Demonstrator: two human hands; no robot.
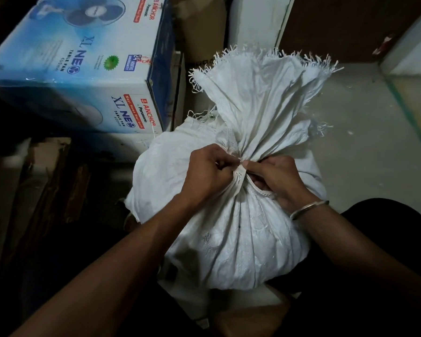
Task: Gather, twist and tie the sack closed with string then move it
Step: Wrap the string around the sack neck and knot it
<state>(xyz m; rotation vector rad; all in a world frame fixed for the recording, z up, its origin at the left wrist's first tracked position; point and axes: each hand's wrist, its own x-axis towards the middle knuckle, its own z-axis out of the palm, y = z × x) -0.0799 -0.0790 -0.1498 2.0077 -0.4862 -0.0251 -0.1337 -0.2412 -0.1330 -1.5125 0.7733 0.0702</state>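
Observation:
A full white woven sack (238, 239) stands in front of me, its mouth gathered into a neck with the frayed top (260, 88) fanning out above. A pale string or strip (240, 176) wraps the neck. My left hand (204, 173) pinches the string on the neck's left side. My right hand (277, 181), with a metal bangle on its wrist, pinches it from the right. The two sets of fingertips nearly touch at the knot point.
A blue and white table-fan box (83, 69) lies at the upper left, close to the sack. Brown cardboard (204, 32) and a white panel (255, 23) stand behind. Dark flattened boxes (46, 190) sit to the left. Bare grey floor (365, 132) extends to the right.

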